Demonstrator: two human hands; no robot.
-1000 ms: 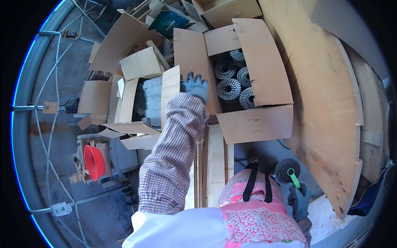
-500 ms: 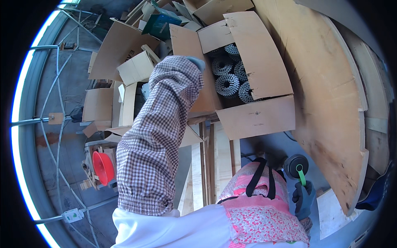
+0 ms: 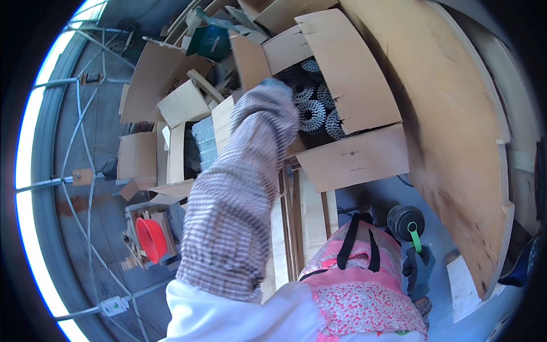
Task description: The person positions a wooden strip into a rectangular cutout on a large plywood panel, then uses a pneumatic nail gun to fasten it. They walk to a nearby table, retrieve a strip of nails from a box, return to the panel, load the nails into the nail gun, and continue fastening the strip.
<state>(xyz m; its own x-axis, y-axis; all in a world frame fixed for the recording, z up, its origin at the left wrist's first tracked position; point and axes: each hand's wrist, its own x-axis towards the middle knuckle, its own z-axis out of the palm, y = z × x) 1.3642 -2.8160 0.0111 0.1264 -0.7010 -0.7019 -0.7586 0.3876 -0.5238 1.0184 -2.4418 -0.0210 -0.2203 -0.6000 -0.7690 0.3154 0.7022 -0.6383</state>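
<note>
My left hand (image 3: 276, 86), in a blue-grey glove, is at the left side of an open cardboard box (image 3: 351, 162). Its fingers are hidden behind the checked sleeve and blurred. Inside that box lie several round metal coils that look like coiled nails (image 3: 311, 115), and my hand is just beside them. Low on the right, my right hand (image 3: 419, 272), gloved in grey-blue, is closed around the green handle of a tool with a round black drum, which looks like a coil nail gun (image 3: 405, 221). The tool hangs beside my pink flowered apron (image 3: 364, 305).
A large plywood sheet (image 3: 439, 131) stands along the right. Left of my arm, another open carton (image 3: 176, 151) holds grey metal strips (image 3: 205, 142). A red basin (image 3: 151, 240) sits at the lower left, near a metal frame (image 3: 85, 188). Wooden boards (image 3: 310, 222) lie below the box.
My left hand has moved right and slightly down, from above the box's left flap to beside the coils. My right hand keeps its hold on the nail gun. The view has shifted slightly.
</note>
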